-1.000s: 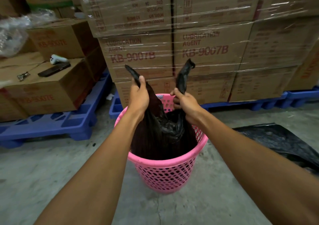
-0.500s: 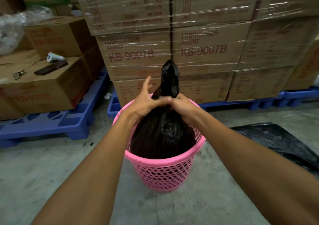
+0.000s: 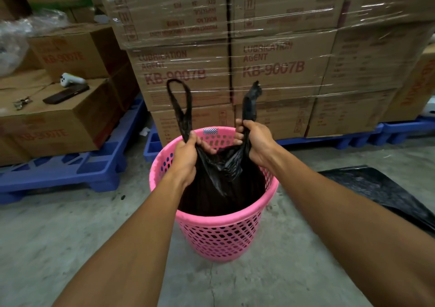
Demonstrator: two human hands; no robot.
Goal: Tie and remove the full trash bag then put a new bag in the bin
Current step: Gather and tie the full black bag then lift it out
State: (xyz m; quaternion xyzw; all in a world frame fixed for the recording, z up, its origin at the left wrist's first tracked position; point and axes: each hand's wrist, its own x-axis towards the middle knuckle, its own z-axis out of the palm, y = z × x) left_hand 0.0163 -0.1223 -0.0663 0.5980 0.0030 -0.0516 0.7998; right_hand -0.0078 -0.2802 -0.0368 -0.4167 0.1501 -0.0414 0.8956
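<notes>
1. Full trash bag (image 3: 219,184) sits inside the pink bin (image 3: 221,233), body sunk below the rim; only the two handle strips stick up above it.
2. My left hand (image 3: 184,159) is clenched round the left handle (image 3: 180,101) low down, near where it joins the bag. That handle stands up as an open loop.
3. My right hand (image 3: 257,145) is fisted on the right handle (image 3: 250,105), also near its base. That one is bunched into a crumpled strip, not a clean loop.
4. Material: thin black film, soft & floppy, no stiffness. It creases wherever I squeeze and looks glossy, so prob. slick. I'd judge a full fist safer than a fingertip pinch.
5. Weight: can't tell. Contents are hidden, and the bag wall shows only folds & slack.
6. Where to hold: keep both grips at the handle roots. Strips that narrow would likely stretch or tear if I haul from the tips w/ a loaded bag.
7. Tie not made yet, handles apart. For the knot I'd cross the strips just above the gathered mouth.
8. Spare black bag (image 3: 386,196) lies flat on the floor (image 3: 70,247) to the right of the bin, apart from it.
</notes>
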